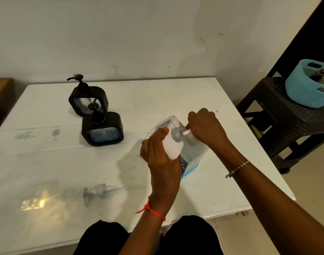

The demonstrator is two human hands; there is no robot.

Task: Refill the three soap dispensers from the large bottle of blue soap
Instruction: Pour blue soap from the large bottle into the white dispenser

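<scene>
Desk (47,162): white, glossy, set against a pale wall.

Large bottle (193,155): clear, with blue soap in it, standing on the right part of the desk, directly beneath both hands.

White dispenser (174,144): held off the desk and tilted, lying against the left side of the large bottle; its neck (177,133) is open and carries no pump.

Left hand (157,151): fingers wrapped round the white dispenser's body from the left; the thumb lies along the upper edge just short of the neck; the remaining fingers pass under the body and are hidden; a red thread is on the wrist.

Right hand (205,124): fingers curled tight over a white pump top (190,138) on the large bottle; a short white spout projects from under the fingers and reaches the open neck; whether soap is flowing cannot be told; a beaded bracelet is on the wrist.

Two black dispensers stand on the far left part of the desk, pumps fitted, well apart from the hands; the far black dispenser (88,100) is just behind the near black dispenser (102,128); both show a blue patterned window.

Clear pump head (100,189): lying on its side on the near left of the desk, touched by neither hand.

Dark stool (286,115): beside the desk on the right; a blue basket (304,92) sits on it.
</scene>
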